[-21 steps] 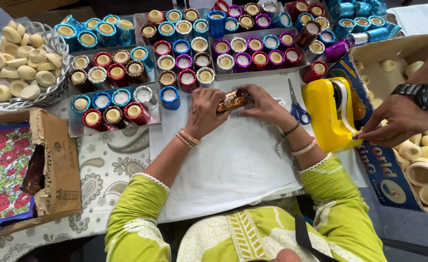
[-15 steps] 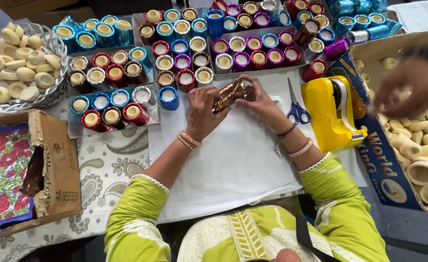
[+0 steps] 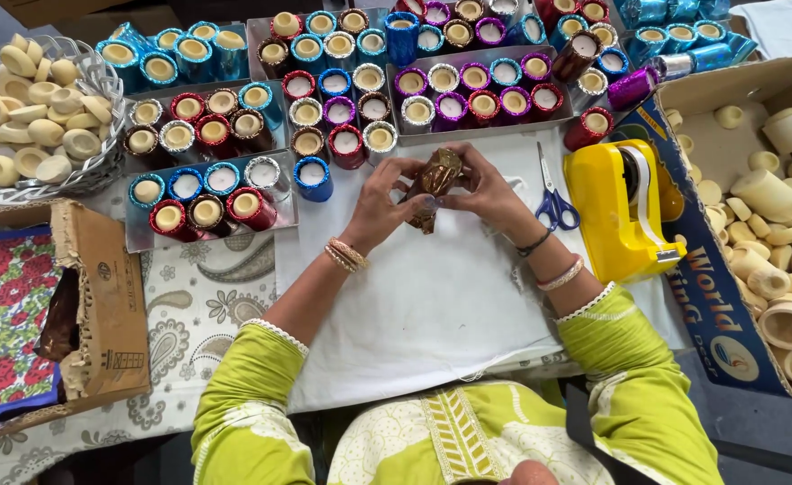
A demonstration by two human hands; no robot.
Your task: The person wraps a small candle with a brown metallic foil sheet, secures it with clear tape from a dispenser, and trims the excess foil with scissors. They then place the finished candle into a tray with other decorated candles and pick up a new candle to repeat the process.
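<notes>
Here, both hands, left hand [image 3: 380,205] and right hand [image 3: 490,193], pinched a brown foil candle [image 3: 438,177] with their fingers, wrapping it, and the foil likely needed pressing flat next.

The brown foil-wrapped piece [image 3: 438,180] is partly covered by the fingers of the left hand [image 3: 380,205] and the right hand [image 3: 486,193], so its lower end is hidden. At 3 o'clock the cardboard box [image 3: 715,296] is cut by the edge. At 9 o'clock the wire basket [image 3: 100,166] is cut too.
</notes>
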